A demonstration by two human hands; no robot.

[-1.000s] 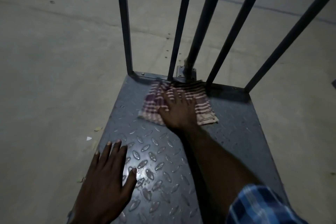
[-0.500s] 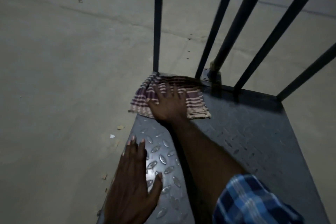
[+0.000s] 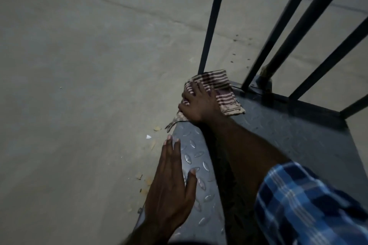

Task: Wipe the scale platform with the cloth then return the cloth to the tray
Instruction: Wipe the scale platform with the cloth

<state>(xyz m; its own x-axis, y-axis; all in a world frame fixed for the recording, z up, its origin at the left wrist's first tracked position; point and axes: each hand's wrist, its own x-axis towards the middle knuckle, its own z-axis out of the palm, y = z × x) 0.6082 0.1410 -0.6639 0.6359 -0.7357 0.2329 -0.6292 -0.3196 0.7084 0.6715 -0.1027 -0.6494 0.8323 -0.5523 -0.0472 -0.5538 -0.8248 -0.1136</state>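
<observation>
The scale platform [image 3: 288, 141] is a grey checker-plate sheet low on the floor. A striped maroon-and-cream cloth [image 3: 223, 89] lies bunched at its far left corner, with one edge hanging over the platform's left side. My right hand [image 3: 199, 103] presses flat on the cloth, fingers spread. My left hand [image 3: 171, 181] rests palm down on the platform's near left edge, fingers together and holding nothing. No tray is in view.
Dark metal bars [image 3: 211, 20] rise from the platform's far edge, close behind the cloth. Bare concrete floor [image 3: 79, 85] spreads to the left, with small scraps of debris [image 3: 157, 128] beside the platform edge.
My right hand has slid the cloth left from the far middle of the platform to its far left corner. The view has swung left. My left hand stays on the near left edge.
</observation>
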